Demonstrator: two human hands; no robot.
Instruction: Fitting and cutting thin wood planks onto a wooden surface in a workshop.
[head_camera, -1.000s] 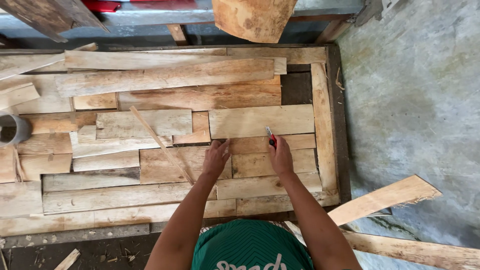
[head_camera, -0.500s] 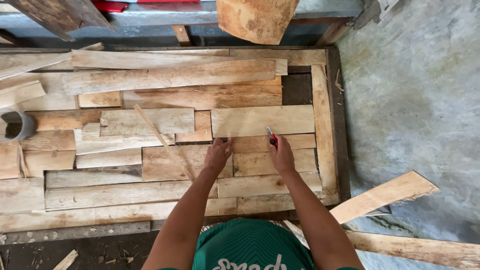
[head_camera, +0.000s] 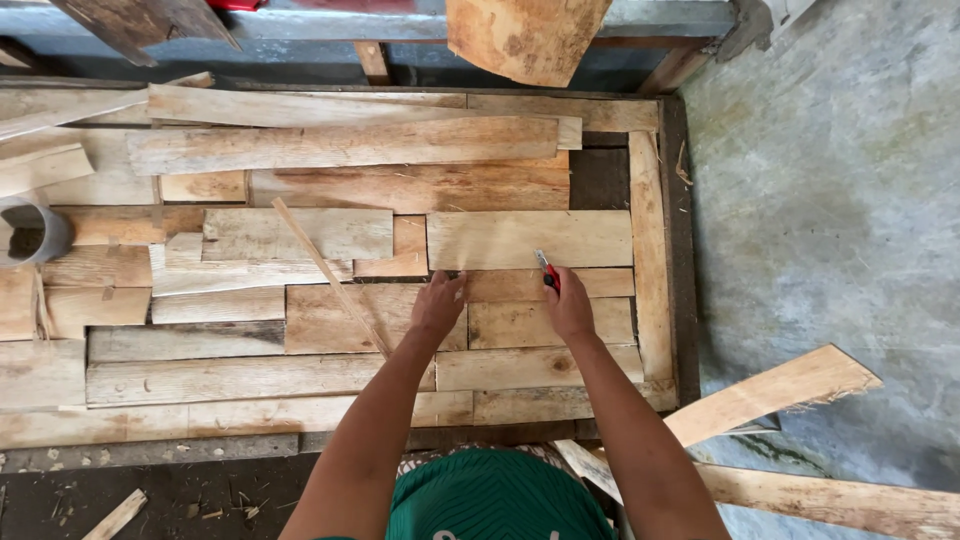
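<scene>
Left hand (head_camera: 438, 303) lies flat, fingers spread, on a plank (head_camera: 528, 239); right hand (head_camera: 568, 305) grips a red-handled cutter (head_camera: 546, 271)

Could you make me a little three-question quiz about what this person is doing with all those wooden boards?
1. True or false: the right hand holds a small red-handled tool.
2. Where does the left hand rest? A) on the grey pipe B) flat on the boards C) on the concrete floor
3. What thin piece lies slanted across the boards, left of the left hand?

Key: 1 true. 2 B. 3 a narrow wooden strip.
</scene>
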